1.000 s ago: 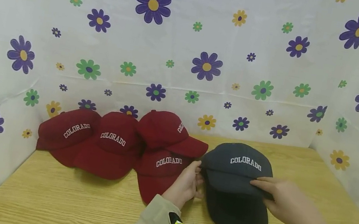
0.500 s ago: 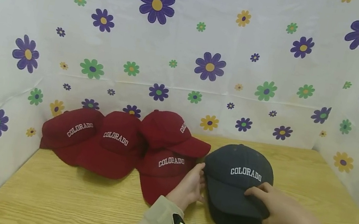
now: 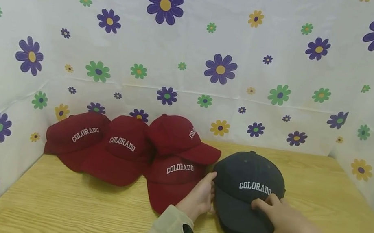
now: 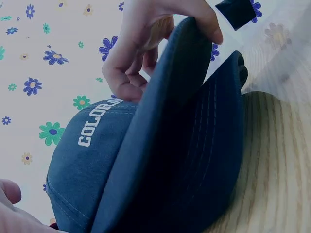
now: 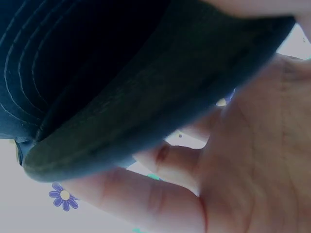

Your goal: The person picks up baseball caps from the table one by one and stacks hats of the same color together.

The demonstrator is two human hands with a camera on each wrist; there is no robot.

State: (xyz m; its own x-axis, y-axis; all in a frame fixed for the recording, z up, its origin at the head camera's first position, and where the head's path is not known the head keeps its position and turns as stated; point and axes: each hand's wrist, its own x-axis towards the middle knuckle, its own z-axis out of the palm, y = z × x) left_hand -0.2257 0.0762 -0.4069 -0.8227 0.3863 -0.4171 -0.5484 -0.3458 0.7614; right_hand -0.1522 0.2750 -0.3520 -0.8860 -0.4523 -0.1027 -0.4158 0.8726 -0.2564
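Two navy baseball caps are stacked on the table's right half. The upper navy cap (image 3: 249,176) reads COLORADO in white and covers most of the lower navy cap (image 4: 218,145), whose brim shows beneath. My right hand (image 3: 287,226) grips the upper brim at its right edge, thumb underneath and fingers over the top. The right wrist view shows that brim (image 5: 146,92) close up. At the stack's left side rests my left hand (image 3: 198,197), fingers loosely bent against the caps; the left wrist view catches only part of it, at the lower left.
Several dark red COLORADO caps stand to the left, including a tilted upper cap (image 3: 174,137) on top of a lower red cap (image 3: 169,187). The wooden table (image 3: 81,214) is backed by a white flowered cloth (image 3: 186,34) along its rear and sides.
The upper navy cap has come down over the lower one, its brim dropping until it nearly hides the lower brim. My right hand has moved down with it; the left stays at the side.
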